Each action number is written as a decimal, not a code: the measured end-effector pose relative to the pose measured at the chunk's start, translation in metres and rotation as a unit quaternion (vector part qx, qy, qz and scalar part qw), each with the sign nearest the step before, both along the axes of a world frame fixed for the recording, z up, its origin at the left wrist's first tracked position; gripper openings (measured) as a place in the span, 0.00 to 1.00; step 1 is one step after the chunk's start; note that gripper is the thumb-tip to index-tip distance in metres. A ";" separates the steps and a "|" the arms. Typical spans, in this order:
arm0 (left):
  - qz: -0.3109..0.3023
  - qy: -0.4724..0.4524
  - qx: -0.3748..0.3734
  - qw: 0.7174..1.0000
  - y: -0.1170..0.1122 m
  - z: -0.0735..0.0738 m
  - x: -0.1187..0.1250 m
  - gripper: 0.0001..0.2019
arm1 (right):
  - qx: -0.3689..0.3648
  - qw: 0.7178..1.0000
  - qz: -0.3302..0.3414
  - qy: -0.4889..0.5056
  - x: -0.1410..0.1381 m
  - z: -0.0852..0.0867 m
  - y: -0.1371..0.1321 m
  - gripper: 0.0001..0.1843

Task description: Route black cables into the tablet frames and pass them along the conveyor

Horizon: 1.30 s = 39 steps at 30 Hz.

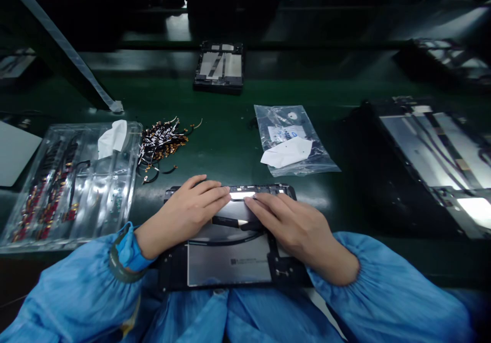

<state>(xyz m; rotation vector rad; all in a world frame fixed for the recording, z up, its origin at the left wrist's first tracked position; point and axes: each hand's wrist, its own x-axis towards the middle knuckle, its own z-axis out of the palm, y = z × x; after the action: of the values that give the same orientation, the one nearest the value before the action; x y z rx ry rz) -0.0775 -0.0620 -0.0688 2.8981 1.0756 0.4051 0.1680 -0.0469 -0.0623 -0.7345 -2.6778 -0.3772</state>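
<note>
An opened tablet (pixel 230 263) lies at the table's near edge, against my body, with its silver battery plate, black cables and dark frame exposed. My left hand (pixel 187 207) rests across its upper left part, fingers stretched out toward the far edge. From the other side, my right hand (pixel 293 220) reaches over the upper right, its fingers extended and the fingertips touching down near the far edge. A bright strip shows between the two sets of fingertips. Whether anything small lies under them is hidden. A blue wrist strap (pixel 132 251) circles my left wrist.
Left stands a clear plastic tray (pixel 103 192) with small cabled parts; a pile of short cables (pixel 161 143) lies beside it. Ahead are a plastic bag (pixel 318 161) with white paper and another opened device (pixel 219 66). More opened devices (pixel 433 143) sit at right.
</note>
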 end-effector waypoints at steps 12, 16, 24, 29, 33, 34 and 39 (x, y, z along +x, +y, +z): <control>0.003 0.018 0.019 1.000 -0.001 0.002 0.004 0.17 | 0.009 1.000 -0.007 -0.011 0.001 0.001 -0.003 0.15; 0.005 0.040 0.038 0.998 -0.001 0.005 0.008 0.15 | 0.025 1.000 -0.002 -0.007 0.001 0.001 -0.003 0.15; 0.004 0.034 0.041 0.999 -0.001 0.003 0.007 0.15 | 0.006 1.000 0.004 0.010 0.000 -0.003 0.001 0.15; 0.003 0.022 0.049 0.999 -0.001 0.002 0.007 0.15 | 0.008 1.000 -0.004 0.000 -0.002 -0.002 0.000 0.16; 0.005 0.022 0.040 0.999 -0.001 0.001 0.007 0.16 | 0.011 0.999 -0.004 -0.029 -0.003 0.003 0.000 0.16; 0.007 0.021 0.034 0.999 -0.001 0.001 0.006 0.16 | 0.009 0.999 -0.005 -0.038 -0.001 0.004 0.000 0.17; 0.015 -0.064 -0.023 0.998 0.001 -0.003 -0.001 0.17 | -0.092 0.991 -0.047 0.082 0.025 0.002 -0.007 0.18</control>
<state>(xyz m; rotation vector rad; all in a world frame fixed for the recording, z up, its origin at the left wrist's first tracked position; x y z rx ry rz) -0.0782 -0.0611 -0.0714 2.7748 1.0959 0.5518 0.1933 -0.0535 -0.0599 -0.9053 -2.5521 -0.0879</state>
